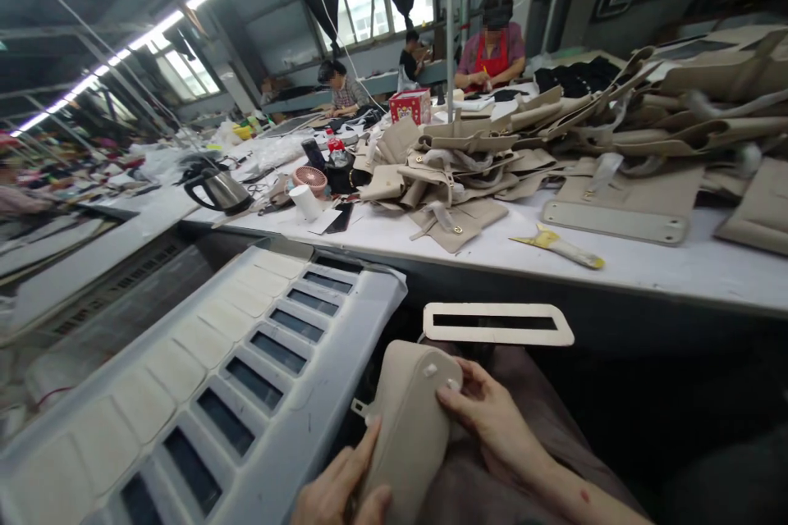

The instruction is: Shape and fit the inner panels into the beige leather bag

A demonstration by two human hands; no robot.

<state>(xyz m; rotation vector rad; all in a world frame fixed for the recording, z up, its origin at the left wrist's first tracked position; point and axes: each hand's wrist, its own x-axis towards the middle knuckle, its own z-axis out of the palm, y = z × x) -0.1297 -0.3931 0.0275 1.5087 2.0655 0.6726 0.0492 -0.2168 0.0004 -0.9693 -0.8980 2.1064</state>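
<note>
A beige handbag (pixel 410 418) rests over my lap, tilted, its rounded end toward the bench. My left hand (pixel 345 480) grips its near left side, the index finger stretched along the edge. At the far right corner my right hand (pixel 486 402) pinches the bag, thumb beside a small white-wrapped stud. Another white-wrapped stud sits close by on the same face. A small metal tab (pixel 359 408) sticks out on the bag's left side. Just beyond the bag lies a pale oblong frame (pixel 500 333) with a long slot.
On my left stands a grey plastic crate (pixel 313 418) with slots. The white bench (pixel 492 258) ahead carries piled beige bag pieces (pixel 468 156), a yellow-taped tool (pixel 557 244), a steel kettle (pixel 220 190) and a pink fan (pixel 309 179). Several people sit at work farther back.
</note>
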